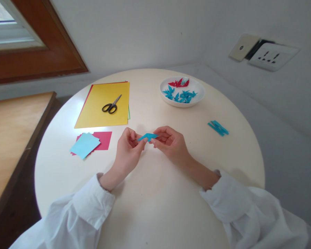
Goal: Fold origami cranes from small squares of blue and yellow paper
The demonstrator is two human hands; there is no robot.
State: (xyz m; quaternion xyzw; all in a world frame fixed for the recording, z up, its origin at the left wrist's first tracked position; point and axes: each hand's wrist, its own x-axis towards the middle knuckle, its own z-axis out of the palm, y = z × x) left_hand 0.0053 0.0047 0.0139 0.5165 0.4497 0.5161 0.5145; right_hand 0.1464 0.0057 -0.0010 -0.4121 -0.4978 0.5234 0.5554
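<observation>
Over the middle of a round white table (150, 207), my left hand (128, 150) and my right hand (169, 141) meet. Between them they pinch a small folded blue paper piece (147, 137). The left fingers close on its left end, and the right fingers grip its right end. Both hands hover just above the tabletop. White sleeves cover both forearms.
A white plate (182, 102) at the back right holds several blue and red folded paper figures. Two folded blue pieces (218, 127) lie at the right. Black scissors (111, 105) rest on yellow sheets (103, 103). A light blue square (85, 145) overlaps a red one (103, 140).
</observation>
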